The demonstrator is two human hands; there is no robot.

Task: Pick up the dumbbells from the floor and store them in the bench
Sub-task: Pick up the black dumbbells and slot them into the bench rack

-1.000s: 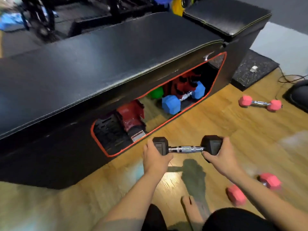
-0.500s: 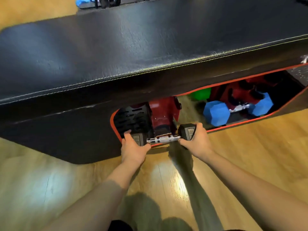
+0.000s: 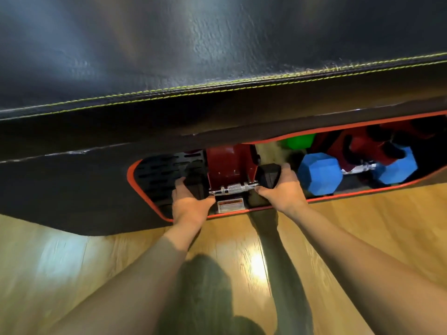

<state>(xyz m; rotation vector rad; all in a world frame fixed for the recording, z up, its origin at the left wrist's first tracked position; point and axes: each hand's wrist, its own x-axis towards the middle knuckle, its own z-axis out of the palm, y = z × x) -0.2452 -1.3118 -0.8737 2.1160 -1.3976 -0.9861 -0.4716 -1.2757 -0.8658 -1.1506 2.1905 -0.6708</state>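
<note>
Black dumbbell (image 3: 233, 188) at bench (image 3: 217, 68) opening, over red cradle (image 3: 229, 163). Left hand (image 3: 189, 205) & right hand (image 3: 281, 189) each curl fingers round a head, prob. to keep bar level for seating.

Both hands grip black dumbbell (image 3: 233, 188); bench (image 3: 217, 68) above.

Bench (image 3: 217, 56) cut off by top, left and right edges; padded top smeared by motion blur. Left head of black dumbbell (image 3: 233, 188) largely covered by left hand (image 3: 189, 204); right head partly covered by right hand (image 3: 283, 189). Green object (image 3: 298, 140) mostly hidden behind opening's rim, kind not determinable. Label (image 3: 229, 206) text too small to be read.
</note>
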